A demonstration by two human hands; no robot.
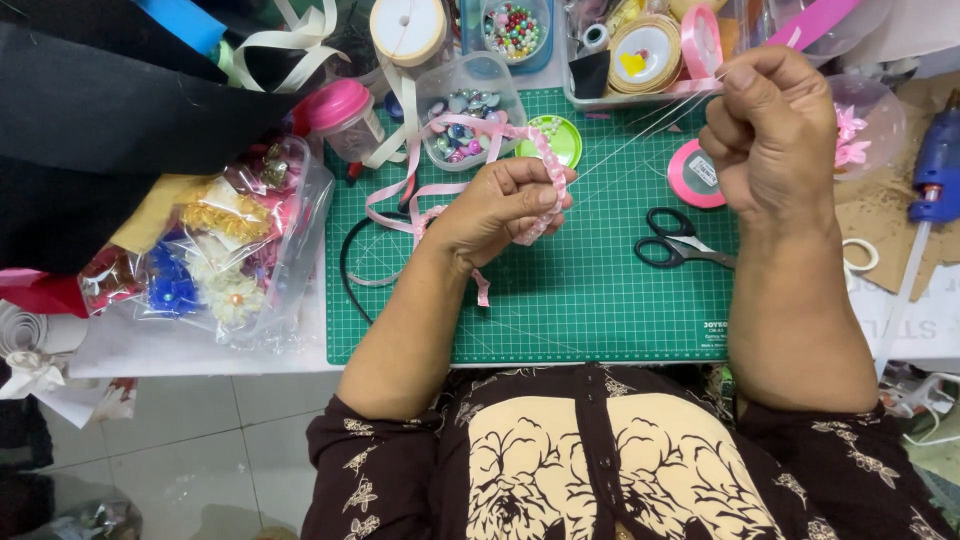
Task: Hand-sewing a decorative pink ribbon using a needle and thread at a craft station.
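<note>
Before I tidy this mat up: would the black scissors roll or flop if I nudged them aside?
Probably neither. The black scissors lie flat and partly open on the green cutting mat, so they should slide rather than roll. They look rigid, and the open blades may swing or catch. Both hands are elsewhere.
</note>
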